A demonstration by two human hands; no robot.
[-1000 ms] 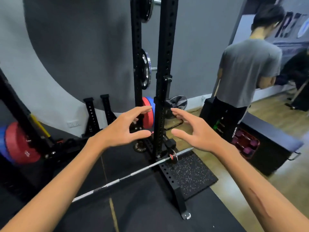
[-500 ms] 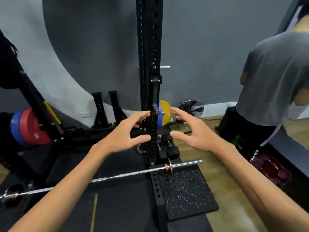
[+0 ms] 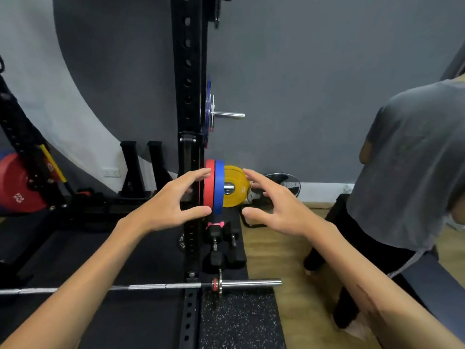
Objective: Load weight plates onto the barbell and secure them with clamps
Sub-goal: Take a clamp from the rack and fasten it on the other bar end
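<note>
Rack upright [image 3: 189,96]: a black perforated steel post stands at the centre of the view, in front of a grey wall.
Bystander [image 3: 412,157]: a person in a grey T-shirt and dark trousers stands at the right edge on the wooden floor.
Barbell [image 3: 141,287]: lies low across the black mat; its bare chrome sleeve pokes right of the post, with no plate on it.
Red plate [image 3: 208,187]: stored on a horizontal peg on the post's right side, next to the post.
Blue plate [image 3: 219,187]: pressed against the red plate's outer face.
Yellow plate [image 3: 235,186]: smaller, outermost on the same peg, just beside the blue plate.
Left hand [image 3: 171,205]: fingers spread and slightly curved, holding nothing; the fingertips overlap the red plate's left edge, but contact cannot be told.
Right hand [image 3: 279,210]: fingers spread, empty, near the yellow plate's right rim.
</note>
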